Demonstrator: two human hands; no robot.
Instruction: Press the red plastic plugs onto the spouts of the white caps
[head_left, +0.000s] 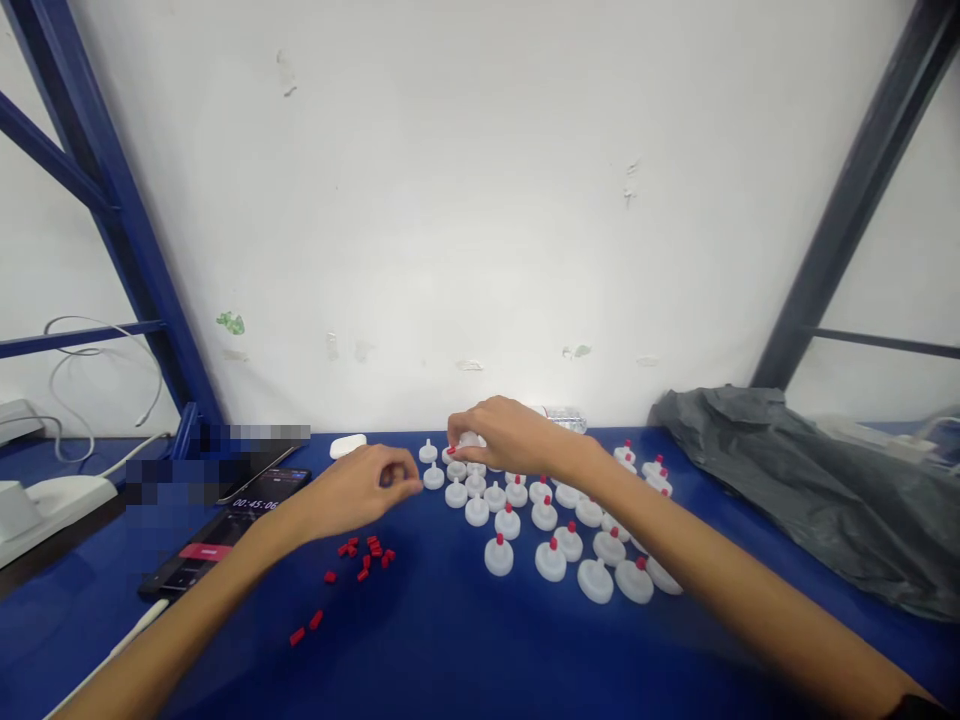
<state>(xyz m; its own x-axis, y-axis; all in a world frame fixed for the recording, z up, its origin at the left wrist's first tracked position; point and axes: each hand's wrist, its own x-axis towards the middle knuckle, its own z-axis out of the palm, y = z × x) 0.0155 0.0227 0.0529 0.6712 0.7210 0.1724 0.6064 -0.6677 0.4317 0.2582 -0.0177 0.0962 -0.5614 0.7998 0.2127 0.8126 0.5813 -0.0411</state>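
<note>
My right hand (501, 435) reaches to the back of the group of white spouted lids. Its thumb and fingers are closed around a small red cap (451, 451) above a white lid, whose spout is partly hidden. My left hand (367, 490) hovers beside the left end of the lids, fingers curled into a pinch; whatever is in them is hidden. Nearest to it stands a bare white lid (433, 476). Several loose red caps (364, 575) lie in front of my left hand. Many lids on the right, such as one white lid (499, 556), carry a red cap on the spout.
A phone (225, 530) with a running timer lies at the left, near a white cable (112, 655) and a power strip (60, 510). A white case (347, 446) and a clear bottle (566, 418) are at the back. Dark plastic sheeting (810, 490) covers the right side.
</note>
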